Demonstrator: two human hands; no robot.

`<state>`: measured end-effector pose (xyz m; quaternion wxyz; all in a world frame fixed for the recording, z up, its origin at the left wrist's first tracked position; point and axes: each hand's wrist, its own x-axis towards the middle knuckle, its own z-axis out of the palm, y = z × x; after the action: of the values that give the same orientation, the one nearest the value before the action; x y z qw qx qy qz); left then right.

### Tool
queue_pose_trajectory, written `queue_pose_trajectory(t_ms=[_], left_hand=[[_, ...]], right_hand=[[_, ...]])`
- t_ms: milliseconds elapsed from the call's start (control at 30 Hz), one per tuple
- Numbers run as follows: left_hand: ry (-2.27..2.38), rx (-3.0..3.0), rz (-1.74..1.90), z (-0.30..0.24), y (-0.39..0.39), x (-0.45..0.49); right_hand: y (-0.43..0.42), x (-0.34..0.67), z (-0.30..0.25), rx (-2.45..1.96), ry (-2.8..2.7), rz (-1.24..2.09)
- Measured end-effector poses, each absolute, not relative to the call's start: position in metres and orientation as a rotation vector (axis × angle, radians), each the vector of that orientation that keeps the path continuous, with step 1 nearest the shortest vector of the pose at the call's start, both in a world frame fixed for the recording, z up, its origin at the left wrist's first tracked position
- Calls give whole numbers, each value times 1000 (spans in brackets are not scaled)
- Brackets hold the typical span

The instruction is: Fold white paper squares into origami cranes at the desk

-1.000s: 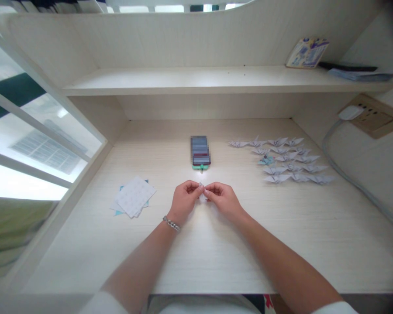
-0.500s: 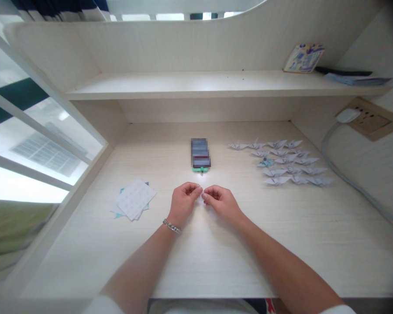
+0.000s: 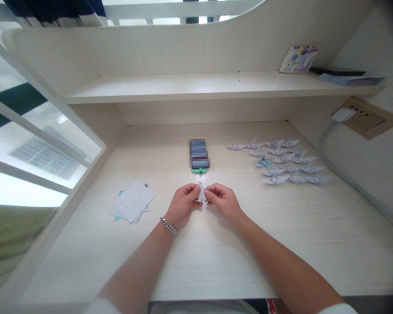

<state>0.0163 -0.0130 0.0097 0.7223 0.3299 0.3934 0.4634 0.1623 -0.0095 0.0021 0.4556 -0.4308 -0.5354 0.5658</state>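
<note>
My left hand (image 3: 182,203) and my right hand (image 3: 223,201) meet over the middle of the pale wooden desk (image 3: 216,257). Both pinch one small folded white paper piece (image 3: 201,192), which stands upright between the fingertips. A metal bracelet (image 3: 168,225) circles my left wrist. Just beyond the hands lies a phone (image 3: 199,155) in a green case.
A small stack of square paper sheets (image 3: 132,202) lies to the left. Several folded paper cranes (image 3: 283,162) sit in rows at the right. A shelf (image 3: 196,85) runs above, with a booklet (image 3: 298,58) at its right end. A wall socket (image 3: 363,118) and cable are at far right.
The paper piece, nearly hidden between the fingertips half a second ago, now stands up plainly between both hands. The hands stayed in about the same place.
</note>
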Motion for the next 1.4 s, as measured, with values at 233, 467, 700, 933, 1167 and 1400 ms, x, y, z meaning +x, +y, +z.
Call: queue_pose_trajectory(t_ms=[233, 467, 700, 933, 1167, 1400], left_hand=[[882, 753, 1023, 7, -14, 18], [957, 798, 1051, 7, -14, 18], [1064, 879, 983, 7, -11, 15], [1051, 973, 897, 6, -10, 8], [1016, 990, 849, 6, -10, 9], [982, 975, 872, 8, -13, 13]], right_hand=[[-16, 161, 9, -1151, -1419, 1053], [-17, 163, 16, -1199, -1516, 925], [-10, 167, 8, -1195, -1368, 1247], [-4, 170, 2, -1162, -1318, 1450], [-6, 174, 6, -1145, -1471, 1390], [-12, 172, 13, -1169, -1649, 1139]])
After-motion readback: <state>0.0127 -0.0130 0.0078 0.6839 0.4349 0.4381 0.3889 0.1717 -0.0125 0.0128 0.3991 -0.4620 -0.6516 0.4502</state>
